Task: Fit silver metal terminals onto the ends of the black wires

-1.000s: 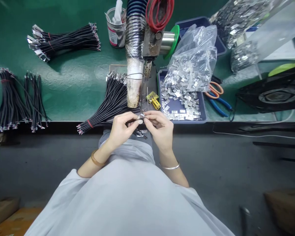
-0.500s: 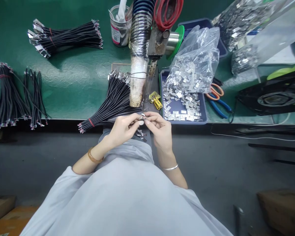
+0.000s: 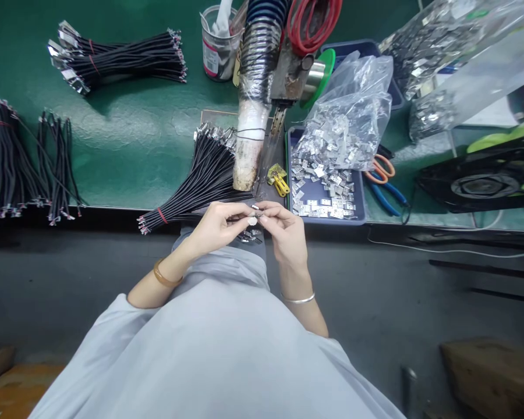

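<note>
At the bench's front edge my left hand (image 3: 220, 227) and my right hand (image 3: 289, 234) meet, fingertips nearly touching. Each is pinched closed, with a small metal connector (image 3: 255, 207) showing between the fingertips. Which fingers carry its weight, and whether a wire is attached, is hidden. Just beyond them hangs a soldering iron (image 3: 268, 148), its tip pointing down beside a taped fume hose (image 3: 247, 151). A bundle of black cables (image 3: 196, 174), tied with a red band, fans out left of my hands. More metal connectors (image 3: 250, 235) lie below my fingers.
On the right, a blue tray (image 3: 361, 201) holds loose metal connectors and a plastic bag (image 3: 347, 110). Pliers (image 3: 386, 189) and a black fan (image 3: 484, 181) lie farther right. Cable bundles (image 3: 122, 61) lie at the left; a solder spool (image 3: 317, 78) and a tub (image 3: 218, 49) stand behind.
The view has shifted slightly, so the bench items sit a little differently in it. My hands stay together at the same spot, with the small connector still between the fingertips.
</note>
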The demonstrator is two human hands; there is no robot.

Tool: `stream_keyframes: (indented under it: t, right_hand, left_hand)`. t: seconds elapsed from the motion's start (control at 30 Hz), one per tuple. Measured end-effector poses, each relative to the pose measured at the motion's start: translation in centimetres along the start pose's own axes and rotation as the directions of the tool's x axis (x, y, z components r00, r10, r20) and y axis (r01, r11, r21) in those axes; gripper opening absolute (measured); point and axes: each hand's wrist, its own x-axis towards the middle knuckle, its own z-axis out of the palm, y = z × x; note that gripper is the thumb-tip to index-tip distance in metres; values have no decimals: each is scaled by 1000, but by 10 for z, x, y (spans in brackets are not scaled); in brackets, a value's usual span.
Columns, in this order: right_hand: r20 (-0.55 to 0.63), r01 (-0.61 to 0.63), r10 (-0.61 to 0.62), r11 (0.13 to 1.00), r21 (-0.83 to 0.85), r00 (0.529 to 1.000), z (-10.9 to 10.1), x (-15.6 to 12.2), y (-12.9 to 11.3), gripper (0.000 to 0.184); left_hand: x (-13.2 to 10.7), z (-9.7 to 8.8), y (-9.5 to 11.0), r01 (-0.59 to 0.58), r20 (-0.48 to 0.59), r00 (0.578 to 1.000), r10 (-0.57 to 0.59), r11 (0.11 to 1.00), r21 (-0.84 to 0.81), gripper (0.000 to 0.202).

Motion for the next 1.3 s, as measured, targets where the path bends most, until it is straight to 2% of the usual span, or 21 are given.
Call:
stream_keyframes:
  t: [0.07,0.17,0.3,0.4,0.47,0.53,0.67,0.73,0.83,0.97,1.1,1.2,1.3]
  right_hand:
    - [-86,135,-152,974,-181,985,5,-5,-3,10]
    - [-138,291,-375,863,-413,917,11,-11,-6,7]
    - [-172,410,-555,758,-508,814,8,-13,-9,12]
    - [-89,501,-650,658,-562,755,4,-14,-10,17]
    - [14,546,-666,599,-585,746,3,-15,-11,17]
    - [43,551,-653,600,-581,756,4,-14,-10,15]
    - [-137,432,-540,779,-455,831,7,-10,-6,6]
    - [-154,403,-503,812,-422,851,6,-8,-4,6]
    - [-53,461,-555,737,-494,831,4,-8,-3,7]
    - [106,564,-641,570,-597,760,0,-8,-2,11]
    - [179,625,-685,486,-611,707,-2,-7,-3,19]
    - [123,625,-714,500,-599,689,-4,-8,-5,27]
    - [-64,555,-699,616,-559,712,-8,-11,-12,26]
  left_hand:
    - [1,2,0,74,-24,997,-76,993,-89,20]
    - [3,6,0,131,-90,984,-152,969,-210,25]
    - [6,9,1,187,-100,969,-227,933,-309,26]
    - [9,10,1,208,-121,957,-265,912,-353,24]
    - [11,11,1,202,-151,948,-279,898,-391,24]
    - [11,11,1,197,-170,941,-294,880,-432,25]
    - [12,11,2,211,-148,941,-303,872,-442,27]
    - [12,11,3,205,-154,942,-299,875,-439,29]
    - [12,10,4,201,-182,935,-305,876,-439,34]
    - [13,11,3,192,-192,936,-295,884,-426,35]
    - [13,15,2,176,-232,926,-299,882,-436,28]
    - [14,17,3,189,-263,904,-336,868,-459,21]
    - [13,17,3,203,-278,892,-358,864,-461,20]
